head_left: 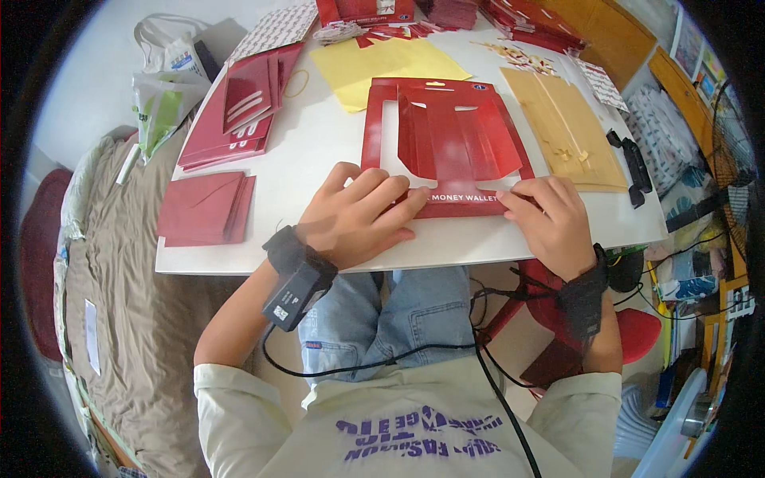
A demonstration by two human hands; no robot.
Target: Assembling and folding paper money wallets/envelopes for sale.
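Note:
A red cardboard package [434, 209] lies in front of me at the table's near edge, its large cut-out window facing up and red inner flaps folded up inside it. At its lower left edge is my left hand [358, 211], fingers bent over the card and thumb stretched along the front edge. My right hand [550, 217] pinches the lower right corner between thumb and curled fingers. Both wrists wear black straps, the left one with a small black device [299, 291].
Dark red envelopes [203, 209] and larger red folders [251, 99] lie at left. Behind the package is a yellow sheet [382, 68]. Tan envelopes [570, 131] with gold pieces lie at right, near a black clip-like object [633, 167]. A black cable [374, 362] hangs across my lap.

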